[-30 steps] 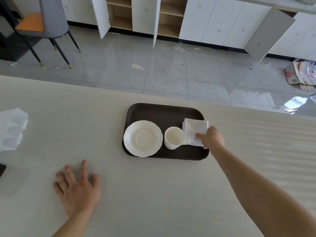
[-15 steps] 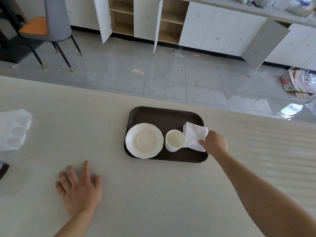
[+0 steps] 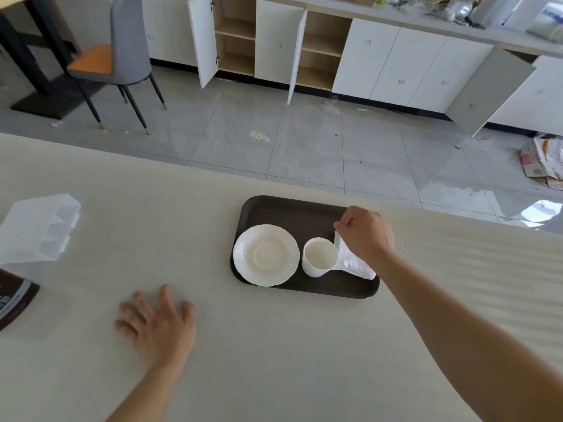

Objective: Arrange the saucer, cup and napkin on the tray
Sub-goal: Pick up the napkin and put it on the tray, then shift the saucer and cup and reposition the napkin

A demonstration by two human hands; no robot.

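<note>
A person's right hand (image 3: 364, 236) pinches the far corner of a white napkin (image 3: 353, 263) on the right side of a dark tray (image 3: 292, 210) set on a pale surface (image 3: 274, 345). A white cup (image 3: 320, 257) stands upright mid-tray, touching the napkin's edge, with a scalloped white saucer (image 3: 266, 255) just beside it on the left. The left hand (image 3: 158, 327) rests flat, fingers spread, on the surface well apart from the tray.

Left hand (image 3: 158, 325) flat — right hand (image 3: 365, 236) seemingly pinching.
</note>
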